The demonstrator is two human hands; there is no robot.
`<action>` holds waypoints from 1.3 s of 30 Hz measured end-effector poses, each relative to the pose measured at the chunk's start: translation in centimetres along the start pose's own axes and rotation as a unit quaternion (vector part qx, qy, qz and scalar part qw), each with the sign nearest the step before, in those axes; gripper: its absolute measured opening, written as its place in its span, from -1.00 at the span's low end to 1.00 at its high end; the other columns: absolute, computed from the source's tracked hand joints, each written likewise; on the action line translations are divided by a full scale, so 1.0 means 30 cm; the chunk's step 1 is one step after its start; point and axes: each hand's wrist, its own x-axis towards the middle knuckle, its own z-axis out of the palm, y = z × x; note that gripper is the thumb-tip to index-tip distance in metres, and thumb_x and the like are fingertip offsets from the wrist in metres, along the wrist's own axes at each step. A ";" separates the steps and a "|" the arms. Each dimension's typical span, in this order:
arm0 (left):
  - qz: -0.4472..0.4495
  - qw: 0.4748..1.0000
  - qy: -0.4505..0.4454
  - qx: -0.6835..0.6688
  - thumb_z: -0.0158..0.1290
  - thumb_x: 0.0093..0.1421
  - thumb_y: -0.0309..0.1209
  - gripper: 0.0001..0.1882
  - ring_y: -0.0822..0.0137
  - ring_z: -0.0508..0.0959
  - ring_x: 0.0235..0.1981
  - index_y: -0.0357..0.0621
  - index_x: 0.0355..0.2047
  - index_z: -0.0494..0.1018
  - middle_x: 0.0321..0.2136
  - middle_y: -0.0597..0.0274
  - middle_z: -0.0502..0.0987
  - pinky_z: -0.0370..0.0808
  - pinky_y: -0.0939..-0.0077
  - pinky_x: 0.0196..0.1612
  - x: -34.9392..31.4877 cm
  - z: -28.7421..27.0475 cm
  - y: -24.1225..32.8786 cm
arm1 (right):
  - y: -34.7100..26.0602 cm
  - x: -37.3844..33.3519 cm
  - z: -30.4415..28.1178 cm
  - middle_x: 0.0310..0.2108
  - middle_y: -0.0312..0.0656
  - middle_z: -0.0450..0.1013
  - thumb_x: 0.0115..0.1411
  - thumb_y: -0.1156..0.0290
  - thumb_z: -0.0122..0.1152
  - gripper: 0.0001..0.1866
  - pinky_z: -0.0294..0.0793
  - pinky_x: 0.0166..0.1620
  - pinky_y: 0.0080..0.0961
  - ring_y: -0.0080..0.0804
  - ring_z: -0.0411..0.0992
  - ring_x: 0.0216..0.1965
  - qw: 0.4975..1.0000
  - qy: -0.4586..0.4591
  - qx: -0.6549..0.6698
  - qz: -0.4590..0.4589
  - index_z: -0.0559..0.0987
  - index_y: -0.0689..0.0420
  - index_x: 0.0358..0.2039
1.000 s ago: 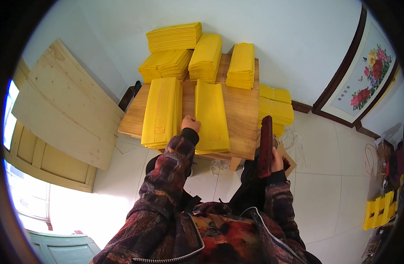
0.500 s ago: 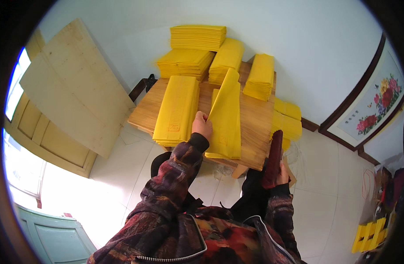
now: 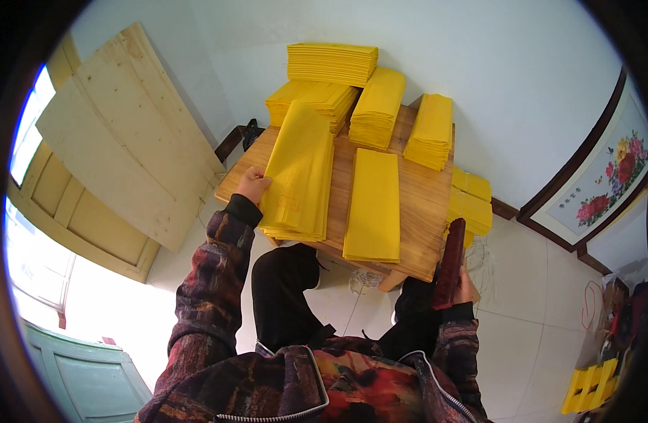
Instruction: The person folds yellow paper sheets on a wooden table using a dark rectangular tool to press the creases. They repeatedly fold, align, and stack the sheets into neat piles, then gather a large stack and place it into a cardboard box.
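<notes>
My left hand (image 3: 254, 186) pinches the left edge of a folded yellow paper sheet (image 3: 295, 151). The sheet lies slanted over the left paper stack (image 3: 319, 211), its far end raised. To the right, a second flat stack of folded yellow paper (image 3: 373, 204) rests on the wooden table (image 3: 414, 229), untouched by either hand. Beyond the table's right front corner, my right hand (image 3: 466, 287) is closed round a long dark red bar-shaped tool (image 3: 451, 261), held upright. The tool hides part of the fingers, and its exact kind is unclear.
Several thick yellow paper bundles (image 3: 332, 65) are piled along the table's far side. More yellow bundles (image 3: 468, 204) sit low beyond its right edge. A wooden board (image 3: 119, 134) leans at the left; a framed flower picture (image 3: 599, 169) stands at the right wall.
My left hand has moved left from the right stack to the left stack's outer edge, where it now holds a sheet. The right stack lies flat. My right hand still grips the dark red tool.
</notes>
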 end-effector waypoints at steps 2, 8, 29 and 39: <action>0.001 1.000 0.011 0.018 0.05 -0.05 -0.58 -0.85 0.41 0.41 -0.55 -0.24 -0.44 0.34 -0.55 0.28 0.39 0.37 0.55 -0.47 0.026 -0.010 -0.028 | 0.000 -0.003 0.016 -0.11 -0.14 0.38 0.24 0.27 -0.15 -0.62 0.34 -0.05 -0.45 -0.35 0.37 -0.11 1.000 0.018 0.003 -0.010 0.36 0.27 -0.05; -0.004 0.999 0.021 0.047 0.08 -0.07 -0.56 -0.84 0.40 0.41 -0.54 -0.25 -0.45 0.33 -0.56 0.28 0.39 0.37 0.53 -0.47 0.060 -0.007 -0.079 | -0.014 -0.011 0.047 -0.06 -0.13 0.35 0.25 0.26 -0.16 -0.59 0.31 0.00 -0.43 -0.34 0.34 -0.07 1.000 0.027 -0.011 -0.006 0.33 0.29 -0.02; 0.239 0.954 -0.069 0.168 0.04 0.02 -0.55 -0.90 0.27 0.47 -0.52 -0.20 -0.40 0.44 -0.54 0.14 0.44 0.40 0.51 -0.45 -0.516 0.298 0.031 | -0.079 0.214 0.454 -0.69 -0.35 0.25 0.16 0.28 -0.01 -0.79 0.17 -0.66 -0.64 -0.60 0.21 -0.72 0.914 -0.025 -0.399 -0.070 0.38 0.16 -0.47; 0.115 0.957 -0.233 0.131 0.03 0.03 -0.49 -0.91 0.07 0.50 -0.42 -0.22 -0.42 0.44 -0.48 0.04 0.48 0.42 0.38 -0.36 -0.687 0.347 -0.169 | 0.081 0.456 0.781 -0.37 0.17 0.41 0.05 0.18 0.02 -0.63 0.36 -0.22 -0.14 0.10 0.38 -0.29 0.554 0.021 -0.826 -0.103 0.40 0.29 -0.35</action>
